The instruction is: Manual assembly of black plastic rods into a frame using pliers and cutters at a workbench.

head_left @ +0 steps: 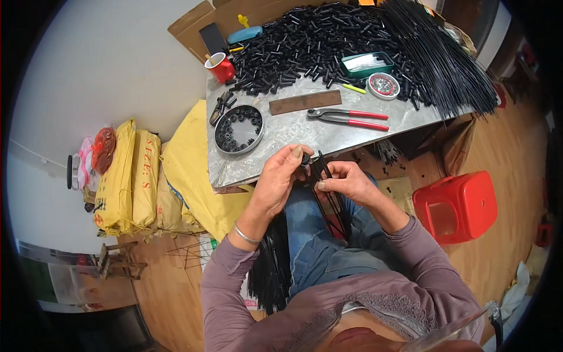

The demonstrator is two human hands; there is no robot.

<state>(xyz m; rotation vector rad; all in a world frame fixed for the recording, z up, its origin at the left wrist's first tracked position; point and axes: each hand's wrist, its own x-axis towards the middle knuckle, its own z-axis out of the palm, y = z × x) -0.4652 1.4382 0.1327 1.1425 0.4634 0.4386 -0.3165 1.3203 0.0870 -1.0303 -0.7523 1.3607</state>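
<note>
Over my lap, in front of the table's near edge, my left hand [278,180] grips the top end of a black ribbed frame [332,208], thumb and fingers closed round its small dark hub. The frame is several thin black rods running down from there between my knees. My right hand [350,184] pinches the rods a little below the hub, its fingertips closed on them. A round metal tin [216,136] holding small black ring-like parts stands on the table just beyond my left hand. Red-handled pincers [352,117] lie beyond my right hand.
A heap of short black tubular parts [316,41] and a sheaf of long black rods [437,58] cover the table's back. A flat brown bar [305,102], a red mug [221,68] and a green tray [366,71] sit nearer. A red stool [478,202] stands right; yellow sacks [117,182] left.
</note>
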